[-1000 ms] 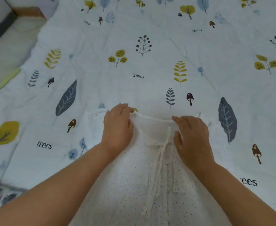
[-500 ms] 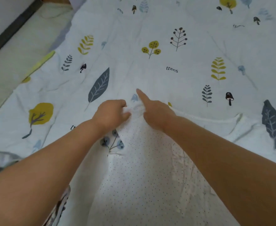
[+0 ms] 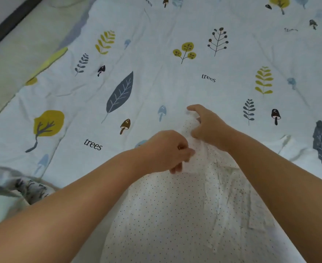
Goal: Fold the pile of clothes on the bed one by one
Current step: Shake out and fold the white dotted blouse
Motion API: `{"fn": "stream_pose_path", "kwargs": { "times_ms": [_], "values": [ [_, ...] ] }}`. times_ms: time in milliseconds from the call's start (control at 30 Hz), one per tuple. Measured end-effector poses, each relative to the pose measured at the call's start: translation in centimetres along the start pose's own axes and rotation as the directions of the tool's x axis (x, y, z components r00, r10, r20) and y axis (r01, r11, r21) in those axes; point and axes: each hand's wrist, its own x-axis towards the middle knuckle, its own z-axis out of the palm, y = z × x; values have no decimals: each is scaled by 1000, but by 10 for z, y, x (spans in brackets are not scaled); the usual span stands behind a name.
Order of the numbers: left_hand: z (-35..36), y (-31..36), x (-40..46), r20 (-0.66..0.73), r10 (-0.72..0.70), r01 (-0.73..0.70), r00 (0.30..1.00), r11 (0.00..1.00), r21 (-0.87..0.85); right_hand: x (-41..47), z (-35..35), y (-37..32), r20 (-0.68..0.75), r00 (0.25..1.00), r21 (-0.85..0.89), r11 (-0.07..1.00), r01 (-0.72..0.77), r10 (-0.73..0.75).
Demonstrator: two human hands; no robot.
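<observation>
White garment (image 3: pixel 175 215) with fine dark dots lay spread on the bed sheet (image 3: pixel 156 88), lower centre of view, running from the near edge up to a bunched top corner between the two hands. Thin fabric, slightly sheer. A strip of gathered ties or ruffled trim ran down its right half, creased and uneven. The sheet was pale, printed with leaves, mushrooms, small trees and the word "trees".

Left hand (image 3: pixel 167 150) sat over the garment's upper left edge, knuckles up, fingers curled under and pinching a fold of the dotted cloth at the fingertips. A ring showed on one finger. Right hand (image 3: pixel 207 126) lay just beyond and to the right, close to the left hand; thumb and curled fingers gripped the raised corner of the same cloth, index finger bent forward over the top of it. Both forearms reached in from the near corners of the frame.

A grey patterned piece of clothing (image 3: pixel 29 188) lay crumpled at the left edge, apart from the white garment.

Against half a second before: the right index finger, then pointing straight out over the sheet, had curled down onto the fabric. The left hand had shifted nearer and lower on the cloth edge. The hands stayed close together on the same corner.
</observation>
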Motion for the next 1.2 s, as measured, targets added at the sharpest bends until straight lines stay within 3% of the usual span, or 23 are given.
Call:
{"fn": "stream_pose_path", "kwargs": {
  "times_ms": [67, 133, 167, 233, 300, 333, 467, 633, 733, 967, 1200],
  "values": [
    [2, -4, 4, -257, -39, 75, 966, 989, 129, -2, 3, 11, -125, 990, -316, 948, 24, -67],
    [5, -11, 8, -463, -62, 180, 884, 960, 216, -5, 9, 21, -293, 934, -626, 779, -24, -206],
    [9, -15, 8, -514, -59, 212, 856, 946, 245, -8, 14, 25, -344, 895, -687, 726, -33, -284],
    [21, -23, 9, -562, 76, 159, 824, 920, 358, -15, 26, 32, -373, 851, -676, 737, 24, -369],
    [38, -33, 13, -521, 234, 39, 821, 887, 461, -20, 40, 40, -262, 884, -678, 725, 117, -388],
    [46, -39, 15, -461, 248, 19, 852, 865, 502, -20, 47, 44, -182, 913, -697, 702, 143, -366],
    [66, -72, 28, -218, 168, 17, 961, 754, 656, -13, 62, 72, -39, 979, -747, 656, 103, -198],
    [73, -83, 37, -221, 147, 45, 964, 730, 682, -7, 63, 78, -7, 990, -761, 643, 85, -139],
    [69, -77, 35, -211, 139, 30, 968, 767, 641, -11, 54, 64, 29, 994, -711, 697, 96, -108],
    [49, -48, -3, -413, 126, 37, 902, 930, 366, -88, 38, 49, -223, 952, -519, 853, 66, -209],
    [66, -60, -80, -490, 12, 134, 872, 956, 261, -228, 33, 92, -428, 904, -315, 934, -169, 19]
  ]
}}
